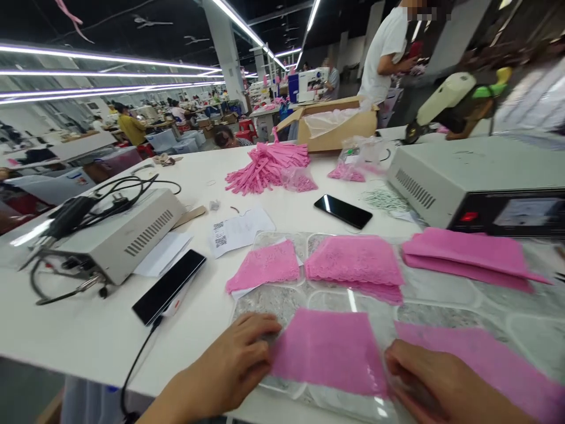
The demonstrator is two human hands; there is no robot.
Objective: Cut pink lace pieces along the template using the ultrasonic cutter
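Head view, work table, contents as seen from beside the bench.

Item: left hand (238, 353), palm down, fingers loosely spread and flat, fingertips pressing the left edge of a flat pink rectangular fabric piece (329, 350). Nothing is gripped.

Item: right hand (435, 383), laid at the right edge of the same fabric piece, fingers curled inward; whether they pinch the cloth cannot be told.

Item: the fabric piece lies at the near edge of the white table (88, 330), on a clear moulded plastic tray (441, 288) with shallow compartments, between the two hands.

Item: two pink lace pieces (353, 259) in the far tray compartments, side by side.

Item: folded pink cloth stack (468, 253), at the right of the lace, in front of a grey metal machine box (445, 171).

Item: long pink fabric strip (498, 365), under the right hand, running to the right.

Item: black smartphone (343, 211), lying flat beyond the tray.

Item: second black phone with cable (170, 285), left of the tray, beside a smaller grey ventilated unit (128, 235).

Item: heap of pink straps (265, 168), far side, near an open cardboard box (335, 123).

Item: person in a white shirt (388, 53), standing behind the box.
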